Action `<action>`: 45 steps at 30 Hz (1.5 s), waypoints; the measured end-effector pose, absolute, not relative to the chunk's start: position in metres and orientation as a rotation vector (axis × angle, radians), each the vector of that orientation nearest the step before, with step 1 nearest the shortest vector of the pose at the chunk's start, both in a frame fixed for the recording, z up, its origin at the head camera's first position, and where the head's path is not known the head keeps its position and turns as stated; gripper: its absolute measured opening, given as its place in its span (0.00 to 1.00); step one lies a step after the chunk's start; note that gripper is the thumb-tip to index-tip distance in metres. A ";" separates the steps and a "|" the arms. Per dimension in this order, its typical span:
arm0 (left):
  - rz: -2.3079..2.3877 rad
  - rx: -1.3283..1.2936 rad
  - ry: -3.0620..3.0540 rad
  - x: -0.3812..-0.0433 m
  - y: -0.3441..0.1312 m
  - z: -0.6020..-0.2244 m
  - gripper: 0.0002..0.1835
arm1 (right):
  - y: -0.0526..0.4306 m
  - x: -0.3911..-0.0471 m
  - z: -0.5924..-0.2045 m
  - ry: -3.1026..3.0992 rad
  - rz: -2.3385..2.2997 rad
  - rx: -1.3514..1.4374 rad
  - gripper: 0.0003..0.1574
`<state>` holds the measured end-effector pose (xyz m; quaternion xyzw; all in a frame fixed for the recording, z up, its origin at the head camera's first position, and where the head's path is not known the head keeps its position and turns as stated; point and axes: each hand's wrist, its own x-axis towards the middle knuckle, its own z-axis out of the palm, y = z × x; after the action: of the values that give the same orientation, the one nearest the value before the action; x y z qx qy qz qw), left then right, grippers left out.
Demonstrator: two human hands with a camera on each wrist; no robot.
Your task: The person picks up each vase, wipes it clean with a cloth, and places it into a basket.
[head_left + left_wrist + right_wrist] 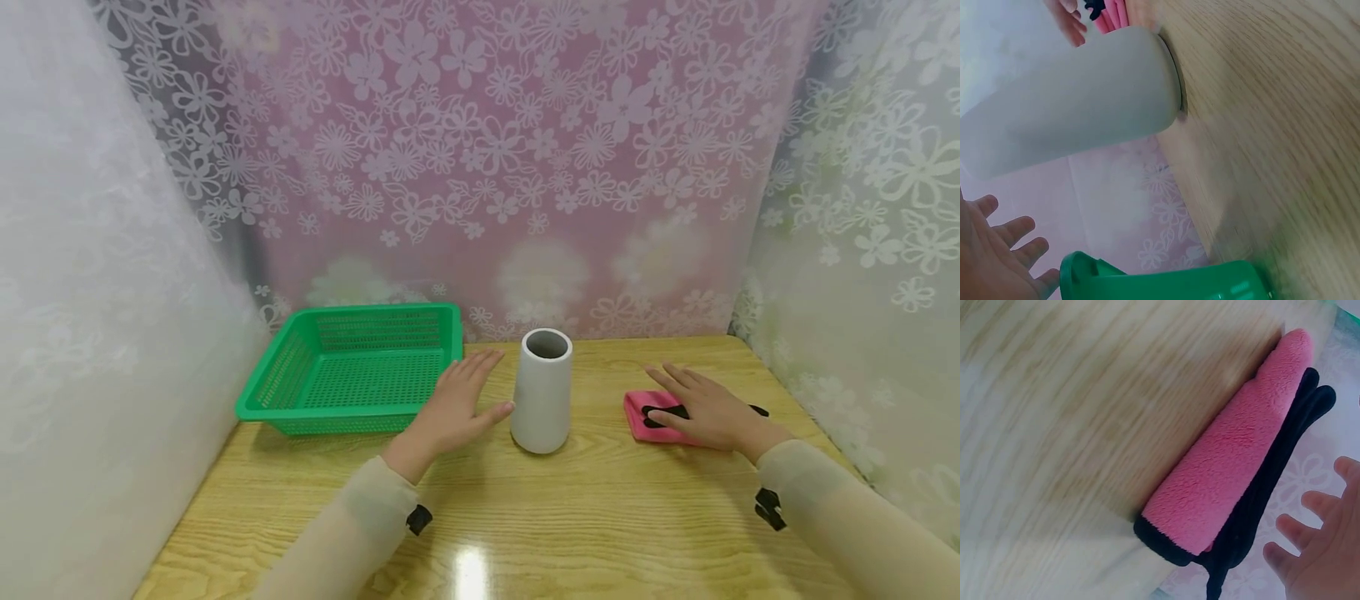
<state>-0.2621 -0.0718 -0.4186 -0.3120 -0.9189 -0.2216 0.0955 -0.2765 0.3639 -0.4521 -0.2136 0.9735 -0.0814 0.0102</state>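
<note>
1. Has the left hand (453, 408) relaxed and empty, with fingers extended.
2. Has the white vase (542, 408) upright just right of it, near the thumb, and the green basket (337, 412) to its left.
3. Has the right hand (705, 408) empty too, fingers spread, above the folded pink cloth (1222, 456) and black strap (1257, 500).

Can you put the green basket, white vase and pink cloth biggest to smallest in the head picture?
1. Green basket
2. White vase
3. Pink cloth, by what shows; the right hand hides part.
</note>
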 end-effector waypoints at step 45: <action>-1.411 -0.873 -2.291 -0.276 -0.006 -0.415 0.46 | 0.374 -0.281 -0.464 3.034 -0.266 -0.639 0.52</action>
<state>-0.2758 -0.0065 -0.4154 -0.3048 -0.8000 -0.4928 0.1558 -0.2808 0.3743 -0.4643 -0.2054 0.9748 -0.0853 0.0147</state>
